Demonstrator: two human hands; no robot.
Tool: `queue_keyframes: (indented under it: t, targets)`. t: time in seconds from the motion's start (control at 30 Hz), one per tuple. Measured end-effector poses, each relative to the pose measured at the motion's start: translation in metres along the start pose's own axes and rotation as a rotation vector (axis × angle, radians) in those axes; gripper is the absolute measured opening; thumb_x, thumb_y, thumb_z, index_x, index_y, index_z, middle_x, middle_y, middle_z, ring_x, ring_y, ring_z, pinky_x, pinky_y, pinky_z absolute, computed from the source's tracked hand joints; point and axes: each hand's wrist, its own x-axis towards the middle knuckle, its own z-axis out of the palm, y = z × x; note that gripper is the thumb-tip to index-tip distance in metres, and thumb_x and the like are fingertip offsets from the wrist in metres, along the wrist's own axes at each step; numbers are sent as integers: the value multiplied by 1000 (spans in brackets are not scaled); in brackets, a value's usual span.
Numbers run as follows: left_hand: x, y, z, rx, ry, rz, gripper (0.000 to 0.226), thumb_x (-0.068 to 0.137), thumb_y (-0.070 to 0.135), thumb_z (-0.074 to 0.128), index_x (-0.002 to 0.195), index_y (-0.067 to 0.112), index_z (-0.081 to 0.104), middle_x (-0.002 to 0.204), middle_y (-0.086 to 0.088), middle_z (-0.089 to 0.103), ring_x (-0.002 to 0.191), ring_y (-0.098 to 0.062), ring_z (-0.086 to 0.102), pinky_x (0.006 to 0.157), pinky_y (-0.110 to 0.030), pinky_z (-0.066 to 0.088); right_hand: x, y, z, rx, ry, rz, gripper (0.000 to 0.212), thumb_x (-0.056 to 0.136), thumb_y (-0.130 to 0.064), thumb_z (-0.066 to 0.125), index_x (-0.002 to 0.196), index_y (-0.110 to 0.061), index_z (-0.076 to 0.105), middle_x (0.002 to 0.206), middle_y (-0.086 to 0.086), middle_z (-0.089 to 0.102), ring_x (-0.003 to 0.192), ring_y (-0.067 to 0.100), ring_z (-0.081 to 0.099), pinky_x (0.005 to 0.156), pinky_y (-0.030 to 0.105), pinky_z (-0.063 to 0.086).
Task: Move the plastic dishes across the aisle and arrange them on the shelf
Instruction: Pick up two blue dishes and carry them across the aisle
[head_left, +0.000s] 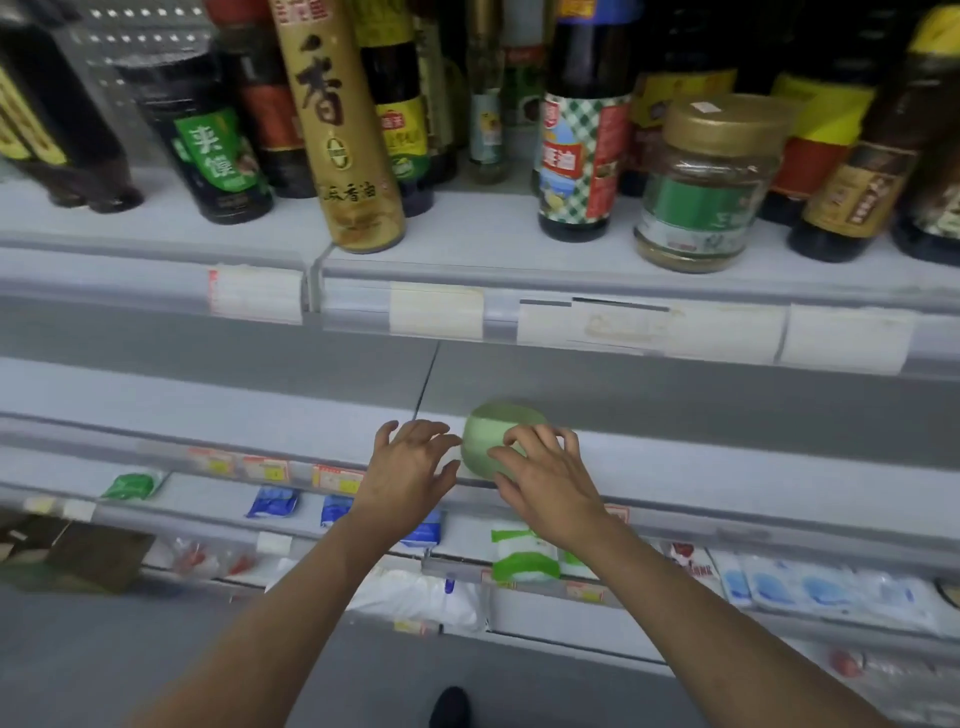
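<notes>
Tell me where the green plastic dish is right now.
In the head view, the green dish sits near the front edge of the grey shelf, just right of centre, between the left hand and the right hand, whose fingers touch it.

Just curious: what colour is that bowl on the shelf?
Pale green bowl, seen from the head view.
</notes>
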Motion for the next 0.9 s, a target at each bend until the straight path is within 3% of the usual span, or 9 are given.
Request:
queue_keyframes:
  t: [0.13, 0.27, 0.4, 0.57, 0.73, 0.9]
  targets:
    - [-22, -39, -30, 11, 97, -130, 25, 84, 29, 75, 108, 24, 74, 116, -1, 72, 108, -24, 67, 99, -56, 46, 55, -53, 7, 49, 5, -134, 24, 97, -39, 52, 115, -31, 66, 120, -7, 55, 112, 20, 51, 97, 41, 35]
    - [-93, -144, -80, 106, 202, -347, 28, 83, 36, 61, 105, 25, 75, 115, 1, 72, 106, -24, 68, 94, -52, 49, 129, -168, 29, 132, -18, -338, 29, 97, -42, 46, 116, -33, 67, 120, -9, 55, 110, 18, 51, 96, 41, 37]
    - [-219, -280, -161, 243, 229, -606, 39, 88, 47, 43, 109, 31, 71, 120, 5, 69, 110, -23, 65, 95, -48, 45, 205, -358, 60, 192, -32, -650, 28, 96, -40, 47, 118, -33, 64, 120, -8, 55, 110, 20, 52, 96, 42, 35]
    - [-425, -420, -299, 419, 319, -909, 38, 87, 47, 44, 108, 30, 71, 117, 6, 68, 107, -23, 64, 92, -46, 44, 263, -660, 72, 339, 41, -1012, 24, 92, -39, 53, 111, -30, 66, 115, -4, 57, 105, 26, 55, 87, 44, 39]
    - [-592, -480, -433, 631, 384, -1229, 37, 86, 46, 48, 107, 29, 73, 114, 7, 71, 108, -19, 66, 91, -43, 43, 257, -913, 37, 486, 125, -1286, 22, 92, -40, 57, 109, -29, 66, 115, -3, 59, 107, 24, 57, 90, 44, 40]
    - [-678, -499, -523, 786, 429, -1376, 32, 87, 44, 51, 107, 30, 72, 117, 10, 69, 111, -16, 62, 92, -45, 45, 246, -1084, 4, 635, 173, -1480, 29, 93, -43, 44, 107, -29, 67, 112, -3, 60, 105, 24, 55, 90, 45, 40]
